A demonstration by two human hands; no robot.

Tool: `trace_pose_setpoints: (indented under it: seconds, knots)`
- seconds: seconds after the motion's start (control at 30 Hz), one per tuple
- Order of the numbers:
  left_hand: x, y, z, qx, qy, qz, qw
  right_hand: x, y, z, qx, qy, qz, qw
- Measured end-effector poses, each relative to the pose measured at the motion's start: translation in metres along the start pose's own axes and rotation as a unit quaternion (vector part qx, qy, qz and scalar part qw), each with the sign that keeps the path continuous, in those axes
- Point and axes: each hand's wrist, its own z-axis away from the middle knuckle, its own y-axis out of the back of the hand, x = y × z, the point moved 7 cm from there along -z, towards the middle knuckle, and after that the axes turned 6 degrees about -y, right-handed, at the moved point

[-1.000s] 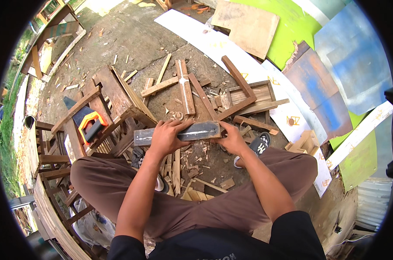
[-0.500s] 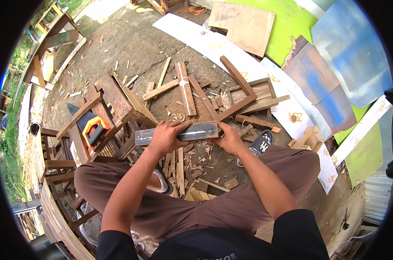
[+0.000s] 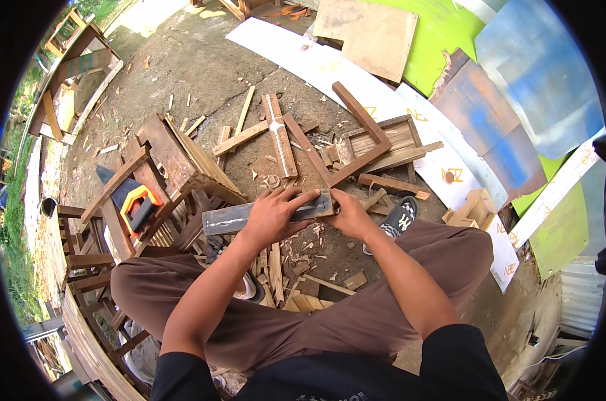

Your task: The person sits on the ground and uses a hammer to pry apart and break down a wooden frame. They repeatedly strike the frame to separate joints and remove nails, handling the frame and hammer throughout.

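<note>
Board (image 3: 228, 217) — left fingers (image 3: 306, 198) wrapped over, right fingers (image 3: 342, 202) gripping end — white panel (image 3: 443, 192) bears orange lettering (image 3: 452, 176).

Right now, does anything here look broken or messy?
Yes. The brown board with a blue patch, off to the right, has a jagged upper-left edge, as if torn. Wood scraps litter the ground in no order. The dark wooden block held in the fingers has an uneven white streak, perhaps glue or paint.

White board (image 3: 283, 50) — lime-green panel (image 3: 443, 40) near; handsaw (image 3: 127, 190) (orange-black handle (image 3: 142, 215)) at left.
</note>
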Motion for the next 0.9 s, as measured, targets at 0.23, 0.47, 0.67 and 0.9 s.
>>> trace_pose_setpoints:
  seconds: [0.23,0.47,0.67,0.9]
  knots:
    - [0.004,-0.005,-0.001,0.010,0.002,0.009,1.000,-0.001,0.001,0.003,0.001,-0.016,0.007,1.000]
    - [0.003,-0.005,-0.001,-0.009,0.002,0.002,1.000,0.002,-0.001,0.003,-0.027,-0.008,0.001,1.000]
    - [0.002,-0.006,-0.002,-0.013,0.000,0.010,1.000,0.014,-0.007,0.000,-0.040,-0.003,0.063,0.997]
    - [-0.003,-0.006,-0.001,0.000,0.004,0.029,1.000,0.008,-0.005,0.002,-0.038,0.012,0.081,0.996]
